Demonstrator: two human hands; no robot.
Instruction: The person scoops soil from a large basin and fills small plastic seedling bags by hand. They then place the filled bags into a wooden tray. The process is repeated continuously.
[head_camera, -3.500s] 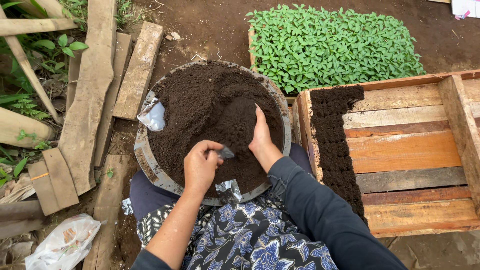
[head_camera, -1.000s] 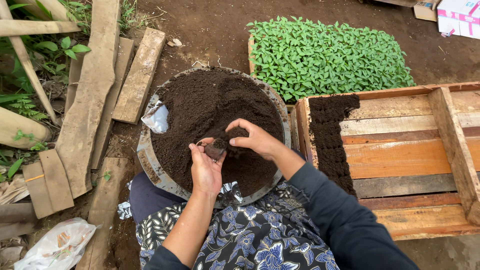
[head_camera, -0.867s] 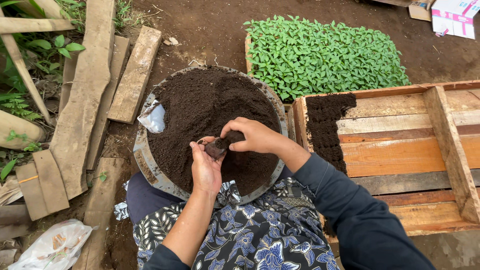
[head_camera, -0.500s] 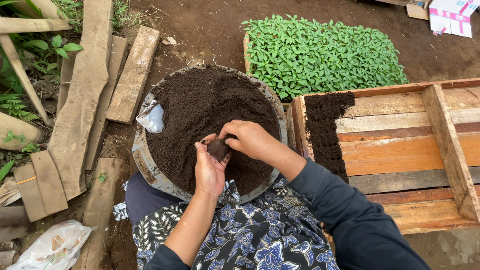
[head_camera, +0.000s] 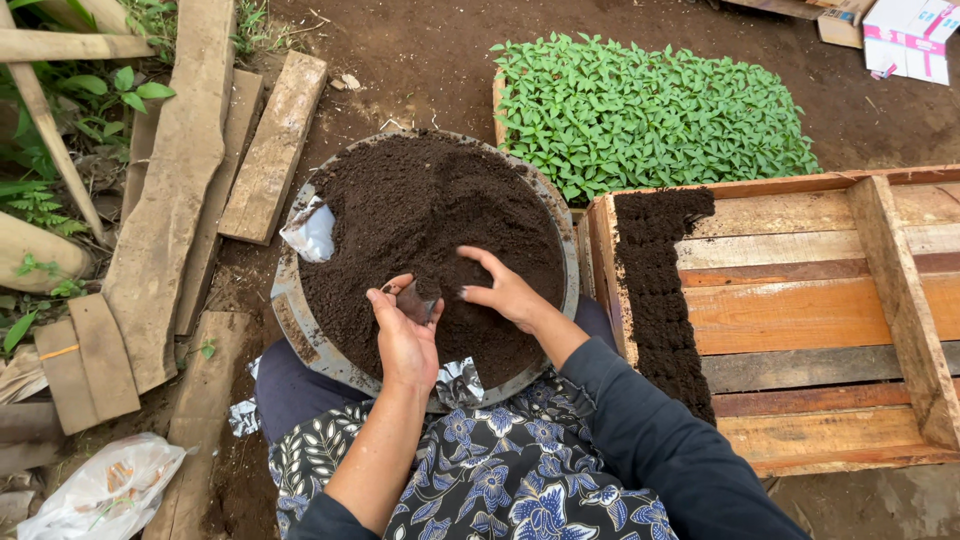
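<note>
A shallow wooden slat tray (head_camera: 830, 300) lies on the ground at the right, with a strip of dark potting soil (head_camera: 660, 290) packed along its left edge. Behind it stands a dense bed of green seedlings (head_camera: 650, 100). Weathered wooden planks (head_camera: 180, 180) lie on the bare earth at the left, and a crumpled white plastic bag (head_camera: 100, 490) sits near the lower left corner.

In the middle, on the person's lap, rests a round grey metal basin (head_camera: 290, 310) heaped with dark soil (head_camera: 420, 200); a scrap of silvery plastic (head_camera: 312, 230) lies at its left rim.

The right hand (head_camera: 505, 290) is spread flat, fingers open, on the soil and holds nothing. The left hand (head_camera: 405, 335) has its grip closed around a small soil-filled plastic sleeve (head_camera: 418, 298), held upright just above the soil, close beside the right hand's fingertips.
</note>
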